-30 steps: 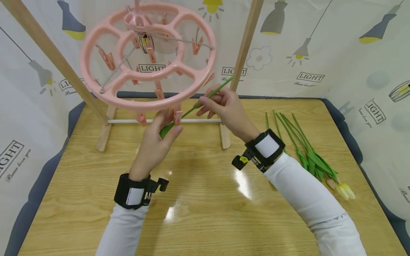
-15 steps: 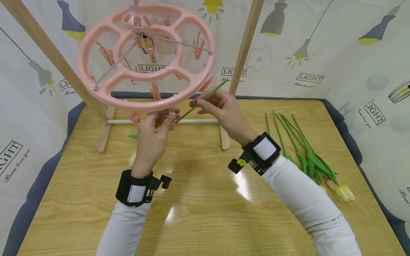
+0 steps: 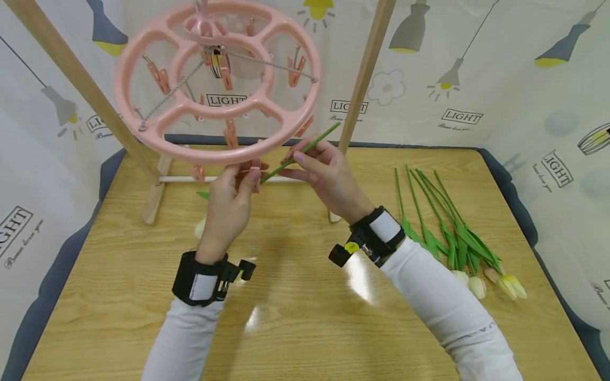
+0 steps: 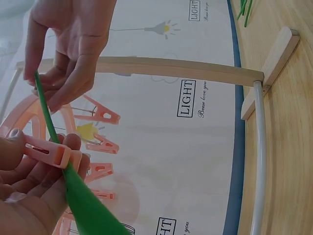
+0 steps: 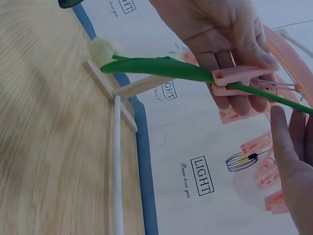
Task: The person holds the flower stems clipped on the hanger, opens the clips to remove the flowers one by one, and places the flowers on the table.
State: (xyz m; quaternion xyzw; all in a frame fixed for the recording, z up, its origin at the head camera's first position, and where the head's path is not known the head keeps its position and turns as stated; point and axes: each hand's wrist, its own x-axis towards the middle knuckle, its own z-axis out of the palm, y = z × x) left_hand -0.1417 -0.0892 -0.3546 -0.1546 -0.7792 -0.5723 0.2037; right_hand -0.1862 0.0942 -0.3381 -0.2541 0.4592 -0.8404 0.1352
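My left hand (image 3: 227, 203) pinches a pink clothespin (image 4: 49, 151) that hangs from the round pink drying rack (image 3: 224, 157). A tulip with a white bloom (image 5: 101, 51) and a broad green leaf (image 5: 161, 68) runs past the clothespin's mouth; its stem appears to lie between the two prongs. My right hand (image 3: 329, 172) holds the upper part of the green stem (image 3: 314, 142) between thumb and fingers, close beside the left hand. In the head view the left hand hides most of the leaf and part of the bloom.
Several tulips (image 3: 457, 238) lie on the wooden table (image 3: 305, 317) at the right. More pink clothespins (image 3: 296, 71) hang around the rack. A wooden stand with upright posts (image 3: 364, 79) and a white crossbar (image 3: 181, 179) surrounds the work. Printed cloth covers the walls behind.
The left hand has shifted slightly left and turned, its thumb now on the clothespin, and the bloom shows left of it. The right hand has moved slightly left and down along the stem.
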